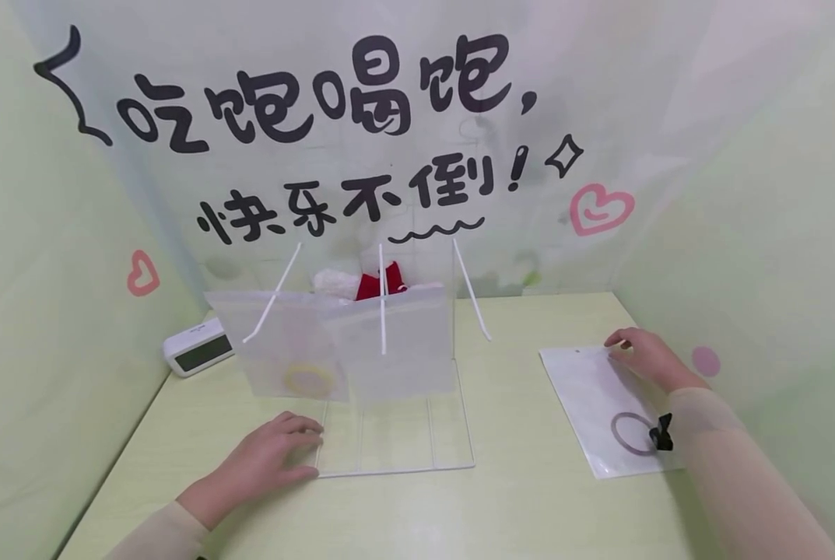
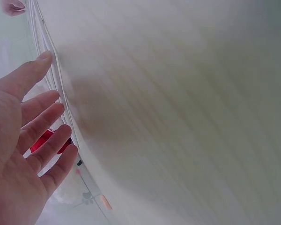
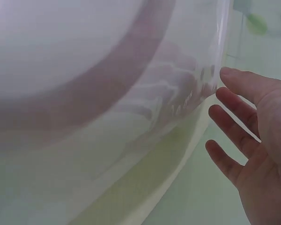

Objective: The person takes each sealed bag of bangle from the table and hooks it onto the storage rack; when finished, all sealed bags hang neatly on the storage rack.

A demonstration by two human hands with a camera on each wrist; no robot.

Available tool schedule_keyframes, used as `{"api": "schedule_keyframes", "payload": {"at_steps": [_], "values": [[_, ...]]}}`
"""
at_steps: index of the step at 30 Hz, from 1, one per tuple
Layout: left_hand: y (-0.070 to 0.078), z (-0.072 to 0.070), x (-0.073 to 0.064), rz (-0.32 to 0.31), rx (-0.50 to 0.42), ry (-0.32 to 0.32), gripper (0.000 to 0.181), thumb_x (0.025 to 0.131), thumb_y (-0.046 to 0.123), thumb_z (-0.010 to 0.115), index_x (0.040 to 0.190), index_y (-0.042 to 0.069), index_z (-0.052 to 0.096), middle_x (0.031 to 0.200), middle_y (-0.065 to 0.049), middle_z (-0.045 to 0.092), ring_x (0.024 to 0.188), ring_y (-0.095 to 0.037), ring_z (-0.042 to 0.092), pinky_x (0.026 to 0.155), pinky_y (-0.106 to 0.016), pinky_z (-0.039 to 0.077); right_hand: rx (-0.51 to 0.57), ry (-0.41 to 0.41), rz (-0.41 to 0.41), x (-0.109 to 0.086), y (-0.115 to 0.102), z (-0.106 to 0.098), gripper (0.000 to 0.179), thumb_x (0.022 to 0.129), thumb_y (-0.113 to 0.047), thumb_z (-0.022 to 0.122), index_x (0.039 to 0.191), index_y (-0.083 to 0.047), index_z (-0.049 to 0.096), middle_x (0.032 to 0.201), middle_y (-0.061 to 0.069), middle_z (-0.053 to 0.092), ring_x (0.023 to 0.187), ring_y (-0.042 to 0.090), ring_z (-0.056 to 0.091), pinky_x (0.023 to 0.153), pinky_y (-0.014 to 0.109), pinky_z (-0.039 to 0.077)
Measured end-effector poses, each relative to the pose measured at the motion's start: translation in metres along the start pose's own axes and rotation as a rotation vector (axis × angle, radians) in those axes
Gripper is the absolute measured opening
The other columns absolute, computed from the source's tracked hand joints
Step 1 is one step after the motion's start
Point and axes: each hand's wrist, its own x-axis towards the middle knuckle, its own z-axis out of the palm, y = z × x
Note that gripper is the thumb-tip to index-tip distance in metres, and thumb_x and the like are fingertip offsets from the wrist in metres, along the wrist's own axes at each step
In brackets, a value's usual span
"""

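Note:
A white wire rack with hooks stands on the table. Two frosted zip bags hang on it, the left one with a yellow ring print. My left hand touches the left front of the rack's base, thumb and fingers spread; in the left wrist view, the hand lies along the white wires. Over at the right, a flat clear-and-white bag with a brownish ring print lies on the table. My right hand is at its far right edge. In the right wrist view, the loosely extended fingers meet that edge.
A white digital clock stands at the back left. Behind the rack sits a white fluffy thing with a red part. Printed curtains with black lettering enclose the table at the back and sides.

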Motion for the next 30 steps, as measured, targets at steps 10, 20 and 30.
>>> {"api": "schedule_keyframes", "payload": {"at_steps": [10, 20, 30], "values": [[0.002, -0.001, 0.002, -0.007, -0.004, -0.012, 0.043, 0.079, 0.040, 0.087, 0.115, 0.018, 0.078, 0.128, 0.007, 0.069, 0.117, -0.018, 0.062, 0.096, -0.044, 0.059, -0.012, 0.011, 0.001, -0.002, 0.005, 0.001, 0.034, 0.095, -0.009, 0.071, 0.127, 0.001, 0.066, 0.122, 0.025, 0.068, 0.109, 0.043, 0.062, 0.094, 0.060, 0.052], [-0.001, -0.007, -0.001, -0.024, 0.010, -0.004, 0.043, 0.079, 0.041, 0.086, 0.115, 0.019, 0.078, 0.128, 0.007, 0.069, 0.118, -0.019, 0.062, 0.097, -0.046, 0.059, 0.009, 0.073, 0.016, 0.004, 0.002, 0.002, 0.030, 0.095, -0.005, 0.068, 0.124, 0.003, 0.068, 0.122, 0.028, 0.066, 0.116, 0.047, 0.058, 0.101, 0.067, 0.046], [0.001, -0.004, 0.000, -0.014, 0.000, -0.011, 0.042, 0.079, 0.039, 0.087, 0.114, 0.018, 0.078, 0.127, 0.007, 0.070, 0.115, -0.019, 0.062, 0.095, -0.044, 0.059, 0.027, 0.141, 0.021, -0.017, 0.002, -0.005, 0.017, 0.098, -0.012, 0.068, 0.110, -0.001, 0.071, 0.112, 0.024, 0.071, 0.111, 0.046, 0.062, 0.097, 0.064, 0.048]]}}
